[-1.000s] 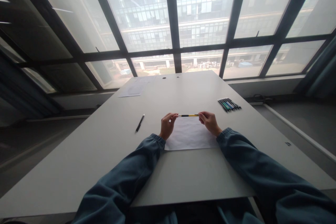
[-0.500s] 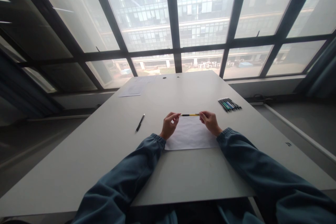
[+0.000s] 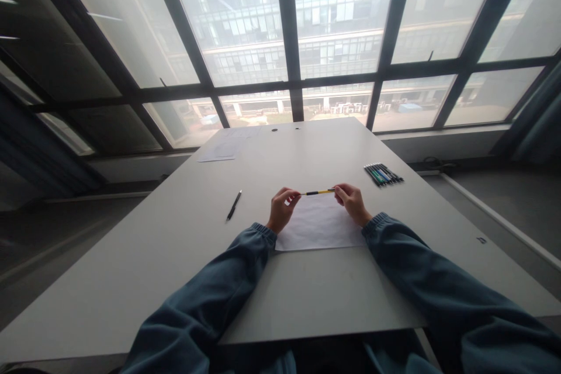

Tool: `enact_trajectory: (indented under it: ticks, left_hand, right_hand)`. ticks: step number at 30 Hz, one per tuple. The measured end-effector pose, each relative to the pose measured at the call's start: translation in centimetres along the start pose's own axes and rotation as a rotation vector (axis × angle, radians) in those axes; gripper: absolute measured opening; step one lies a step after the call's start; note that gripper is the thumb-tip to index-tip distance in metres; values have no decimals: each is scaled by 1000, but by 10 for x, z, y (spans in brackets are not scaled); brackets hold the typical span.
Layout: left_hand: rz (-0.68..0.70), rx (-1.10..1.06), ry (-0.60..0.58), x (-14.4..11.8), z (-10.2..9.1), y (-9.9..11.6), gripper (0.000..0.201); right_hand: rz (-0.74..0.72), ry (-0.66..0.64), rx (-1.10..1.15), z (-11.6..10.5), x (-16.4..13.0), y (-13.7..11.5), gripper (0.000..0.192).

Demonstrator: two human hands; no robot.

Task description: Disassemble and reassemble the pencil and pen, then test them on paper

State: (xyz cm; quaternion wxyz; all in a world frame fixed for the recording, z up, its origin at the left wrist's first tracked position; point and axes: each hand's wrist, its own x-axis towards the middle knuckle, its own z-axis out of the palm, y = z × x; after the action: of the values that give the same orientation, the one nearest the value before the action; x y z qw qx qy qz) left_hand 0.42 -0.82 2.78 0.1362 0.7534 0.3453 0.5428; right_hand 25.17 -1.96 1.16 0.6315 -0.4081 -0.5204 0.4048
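Observation:
A yellow pen (image 3: 322, 191) with a black grip is held level between my two hands, above the far edge of a white sheet of paper (image 3: 322, 228). My left hand (image 3: 284, 208) pinches its thin tip end between thumb and fingers. At the other end, my right hand (image 3: 350, 202) is closed on the pen's clip end. The fingertips cover both ends of the pen.
A black pen (image 3: 234, 205) lies on the white table (image 3: 184, 280) to the left. Several pens in a row (image 3: 383, 175) lie to the right. Farther back are faint printed sheets (image 3: 221, 149). A small dark piece (image 3: 481, 240) sits near the right edge.
The pen has tilted slightly, its right end now a little higher. Its black grip and my right hand have shifted slightly to the right.

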Motion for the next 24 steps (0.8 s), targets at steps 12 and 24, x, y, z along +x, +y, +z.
enact_trajectory:
  ticks: [12, 24]
  left_hand:
    - [-30, 26, 39, 1, -2, 0, 18]
    - [-102, 9, 131, 1, -4, -6, 18]
  right_hand:
    - [-4, 129, 33, -8, 6, -1, 30]
    - [52, 386, 137, -21, 18, 8, 22]
